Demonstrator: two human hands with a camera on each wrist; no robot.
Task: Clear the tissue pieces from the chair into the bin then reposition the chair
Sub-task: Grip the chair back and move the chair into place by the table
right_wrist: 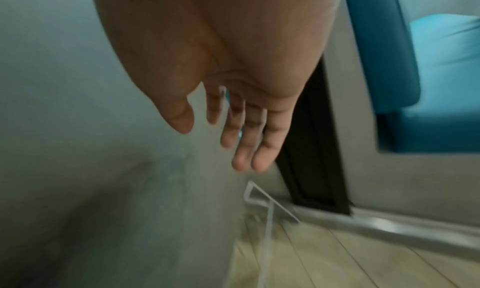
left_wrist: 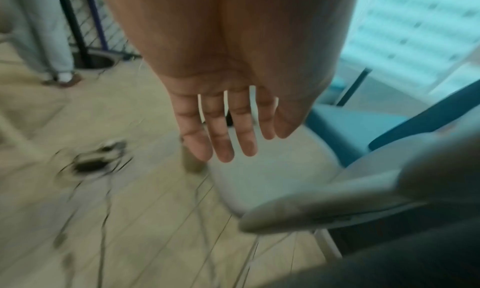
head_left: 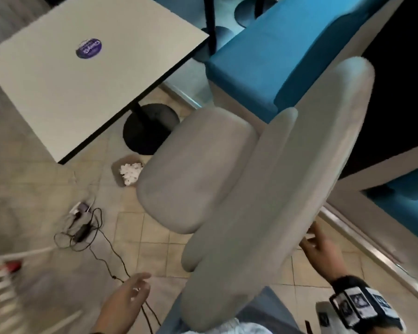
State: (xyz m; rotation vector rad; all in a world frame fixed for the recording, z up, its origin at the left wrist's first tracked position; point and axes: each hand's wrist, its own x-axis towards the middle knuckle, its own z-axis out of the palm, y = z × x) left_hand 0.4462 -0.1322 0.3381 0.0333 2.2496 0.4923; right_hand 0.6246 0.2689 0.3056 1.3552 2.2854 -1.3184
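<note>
A tiled beige floor (head_left: 135, 227) in a seating area, seen from above. At upper left stands a white square table (head_left: 87, 75) on a black round base, with a purple round sticker (head_left: 89, 48) on its top. Blue upholstered benches (head_left: 287, 56) run along the upper right. A tangle of black cables (head_left: 87, 227) and a power adapter lies on the floor at left.

The grey padded chair (head_left: 198, 169) fills the centre, its seat facing the table and its tall backrest nearest the viewer; its long axis runs from lower left to upper right. The seat surface shows no tissue. Just beside the seat's left edge, under the table corner, a small brown bin (head_left: 127, 171) on the floor holds white crumpled tissue pieces (head_left: 130, 172).

The left hand (head_left: 128, 297) hovers left of the backrest, fingers spread and relaxed, holding nothing. The right hand (head_left: 321, 249), fingers straight and loosely parted, reaches at the backrest's right edge; whether it touches is unclear
</note>
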